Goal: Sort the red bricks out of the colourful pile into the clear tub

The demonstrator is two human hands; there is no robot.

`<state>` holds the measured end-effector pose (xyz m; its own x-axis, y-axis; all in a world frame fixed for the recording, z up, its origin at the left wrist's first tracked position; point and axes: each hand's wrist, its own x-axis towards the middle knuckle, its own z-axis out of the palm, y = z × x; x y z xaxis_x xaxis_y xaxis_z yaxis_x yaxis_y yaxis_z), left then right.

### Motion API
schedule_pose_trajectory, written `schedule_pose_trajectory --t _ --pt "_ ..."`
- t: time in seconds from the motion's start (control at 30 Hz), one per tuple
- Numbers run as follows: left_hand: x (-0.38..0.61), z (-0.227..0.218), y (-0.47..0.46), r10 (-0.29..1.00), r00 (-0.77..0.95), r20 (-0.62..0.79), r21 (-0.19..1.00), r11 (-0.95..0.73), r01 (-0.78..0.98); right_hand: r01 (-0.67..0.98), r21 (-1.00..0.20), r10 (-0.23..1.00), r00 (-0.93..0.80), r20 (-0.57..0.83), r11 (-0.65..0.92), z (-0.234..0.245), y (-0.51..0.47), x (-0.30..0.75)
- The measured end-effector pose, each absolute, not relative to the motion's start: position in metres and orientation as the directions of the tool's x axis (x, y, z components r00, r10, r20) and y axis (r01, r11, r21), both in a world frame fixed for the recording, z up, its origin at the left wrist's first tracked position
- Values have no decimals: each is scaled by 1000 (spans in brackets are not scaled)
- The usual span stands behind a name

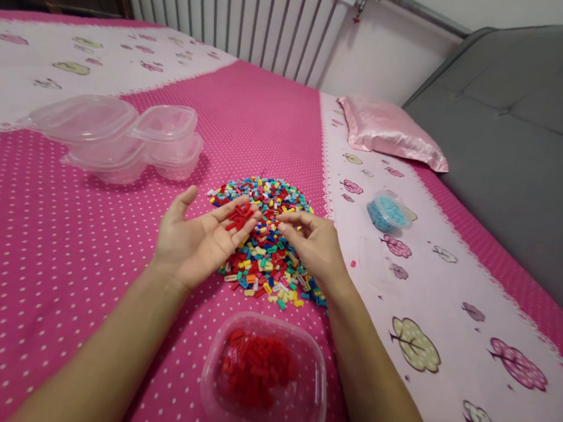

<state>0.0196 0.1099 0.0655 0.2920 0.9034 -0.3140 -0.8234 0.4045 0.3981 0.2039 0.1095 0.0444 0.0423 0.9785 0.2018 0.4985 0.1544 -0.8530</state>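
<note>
Red pieces [241, 216] were held on the flat, upturned left hand [198, 236], probably so that none would slide off. Over the mixed pile [262, 257], a narrow pinch was formed by the right hand [316, 243]; whether anything was gripped could not be made out. More red pieces [257, 369] were gathered in a plastic box [307, 412], placed near, perhaps for easy reach.

2 forearms [114, 341] extend forward, left hand [201, 239] palm up, right hand [315, 245] curled inward.
</note>
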Motion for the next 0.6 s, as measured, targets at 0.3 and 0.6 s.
schedule_pose_trajectory --t 0.3,0.6 --pt "17 62 113 933 175 -315 398 298 -868 731 -566 924 -275 265 380 38 108 196" --pt "16 59 113 932 194 -306 391 309 -867 765 -511 919 -337 203 393 33 105 192"
